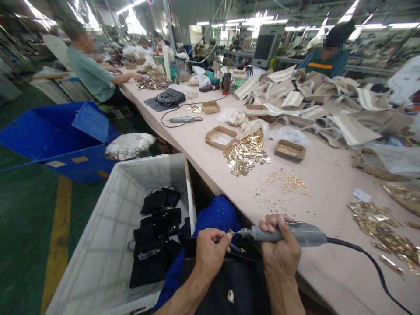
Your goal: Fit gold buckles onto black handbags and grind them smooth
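Observation:
My right hand (278,245) is wrapped round a grey electric screwdriver (308,234), which lies level with its bit pointing left and its black cord trailing off to the right. Between thumb and fingertips my left hand (211,251) pinches a small gold metal fitting (231,232). The bit's tip is at this fitting; whether they touch I cannot tell. Beneath both hands a black bag (243,284) rests on my lap, with a small white and red patch on its front. A gold-coloured zip pull shows by its upper edge, partly hidden.
A white bin (108,227) with several black bags stands at left, a blue box (75,153) beyond it. On the pink table (203,131) lie gold fittings (246,151), tiny screws (288,181), cardboard trays (220,136) and beige bag pieces (328,100). Two co-workers sit across and farther along.

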A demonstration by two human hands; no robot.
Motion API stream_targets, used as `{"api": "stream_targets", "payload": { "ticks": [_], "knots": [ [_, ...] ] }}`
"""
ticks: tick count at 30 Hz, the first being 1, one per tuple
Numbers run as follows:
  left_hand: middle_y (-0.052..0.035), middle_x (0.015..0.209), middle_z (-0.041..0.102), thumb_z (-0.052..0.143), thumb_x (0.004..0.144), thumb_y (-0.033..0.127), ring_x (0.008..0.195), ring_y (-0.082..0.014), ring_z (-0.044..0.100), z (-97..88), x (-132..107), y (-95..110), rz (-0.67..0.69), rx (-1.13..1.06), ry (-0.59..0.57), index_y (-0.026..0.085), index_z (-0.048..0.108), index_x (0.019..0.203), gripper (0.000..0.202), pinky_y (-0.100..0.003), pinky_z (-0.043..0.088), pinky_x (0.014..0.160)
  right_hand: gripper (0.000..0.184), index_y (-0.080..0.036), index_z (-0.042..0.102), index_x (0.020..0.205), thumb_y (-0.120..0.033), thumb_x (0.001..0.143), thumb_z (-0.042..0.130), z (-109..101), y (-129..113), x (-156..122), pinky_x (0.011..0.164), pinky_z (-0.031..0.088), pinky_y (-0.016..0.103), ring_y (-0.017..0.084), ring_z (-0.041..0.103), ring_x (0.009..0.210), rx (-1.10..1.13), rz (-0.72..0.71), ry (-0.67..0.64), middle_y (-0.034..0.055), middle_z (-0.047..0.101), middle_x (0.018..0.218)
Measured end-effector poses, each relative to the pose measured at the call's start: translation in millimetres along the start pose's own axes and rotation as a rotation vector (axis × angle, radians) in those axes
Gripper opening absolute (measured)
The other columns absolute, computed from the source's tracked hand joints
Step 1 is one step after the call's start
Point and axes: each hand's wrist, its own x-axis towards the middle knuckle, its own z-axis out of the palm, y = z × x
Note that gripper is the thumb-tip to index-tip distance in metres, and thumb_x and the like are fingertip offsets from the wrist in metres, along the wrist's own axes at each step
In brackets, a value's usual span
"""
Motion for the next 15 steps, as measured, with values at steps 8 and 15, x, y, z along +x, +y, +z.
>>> {"api": "stream_targets", "payload": {
  "ticks": [8, 15],
  "knots": [
    [-0.0048, 0.053, 0.070, 0.072, 0.081, 0.037, 0.053, -0.0183, 0.064, 1.6, -2.9, 1.8, -0.007, 0.014, 0.023, 0.017, 0.075, 0.058, 0.030, -0.027, 0.045, 0.056, 0.026, -0.022, 0.058, 0.089, -0.015, 0.077, 0.080, 3.4, -1.5, -6.4, 0.058, 0.049, 0.021, 0.010, 0.045, 0.063, -0.050, -0.035, -0.029, -0.0049, 0.049, 0.073],
    [-0.0033, 0.050, 0.067, 0.070, 0.081, 0.037, 0.050, -0.0163, 0.060, 1.6, -4.6, 6.5, -0.038, 0.021, 0.049, 0.018, 0.072, 0.054, 0.033, -0.025, 0.041, 0.051, 0.024, -0.022, 0.059, 0.090, -0.018, 0.078, 0.080, 6.1, -2.2, -7.6, 0.058, 0.047, 0.021, 0.010, 0.046, 0.062, -0.079, -0.030, -0.041, -0.0046, 0.049, 0.073]
  ]
}}
